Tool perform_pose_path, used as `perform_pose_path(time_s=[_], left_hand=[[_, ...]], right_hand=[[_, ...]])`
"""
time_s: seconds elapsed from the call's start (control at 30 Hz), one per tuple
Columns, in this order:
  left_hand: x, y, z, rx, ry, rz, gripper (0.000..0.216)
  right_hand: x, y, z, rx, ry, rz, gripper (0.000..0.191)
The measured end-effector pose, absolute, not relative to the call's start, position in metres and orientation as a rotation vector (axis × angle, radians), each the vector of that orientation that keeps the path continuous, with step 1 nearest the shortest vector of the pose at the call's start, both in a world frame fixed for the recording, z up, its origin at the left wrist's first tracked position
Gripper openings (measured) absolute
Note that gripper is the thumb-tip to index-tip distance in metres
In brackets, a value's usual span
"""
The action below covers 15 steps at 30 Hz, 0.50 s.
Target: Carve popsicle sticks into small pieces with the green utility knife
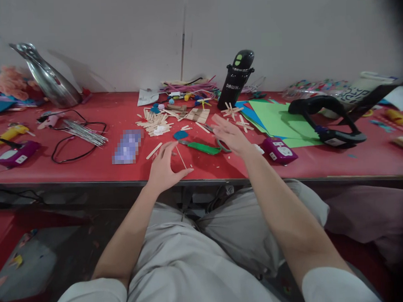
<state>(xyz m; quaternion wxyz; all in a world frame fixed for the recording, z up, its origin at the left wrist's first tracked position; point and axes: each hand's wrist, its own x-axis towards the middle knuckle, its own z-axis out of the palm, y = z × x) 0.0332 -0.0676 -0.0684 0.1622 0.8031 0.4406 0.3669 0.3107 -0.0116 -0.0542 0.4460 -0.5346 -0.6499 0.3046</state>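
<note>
My left hand (164,167) is at the table's front edge, thumb and fingers spread apart. A thin wooden stick (181,157) lies in the gap between its thumb and forefinger; I cannot tell whether they touch it. My right hand (232,134) hovers farther right, fingers stretched out, over scissors (224,146) it partly hides. Between the hands lies a green strip with a toothed edge (204,148), with a blue round piece (180,135) just behind it. A single craft stick (154,151) rests left of my left hand.
Piled craft sticks (154,122) lie behind my hands, near a black bottle (234,81). On the right are green paper sheets (286,117), a purple box (279,151) and a black headset-like frame (333,124). Metal wires (85,134) and a steel jug (50,79) are left.
</note>
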Motion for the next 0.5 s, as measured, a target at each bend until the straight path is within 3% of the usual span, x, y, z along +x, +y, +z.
perform_pose_path(time_s=[0.2, 0.5], left_hand=[[0.034, -0.068, -0.068, 2.292, 1.268, 1.039, 0.085], [0.036, -0.068, -0.069, 2.354, 1.265, 1.019, 0.083]], right_hand=[[0.313, -0.007, -0.067, -1.506, -1.601, 0.554, 0.033], [0.303, -0.005, -0.074, -1.56, -1.811, 0.27, 0.031]])
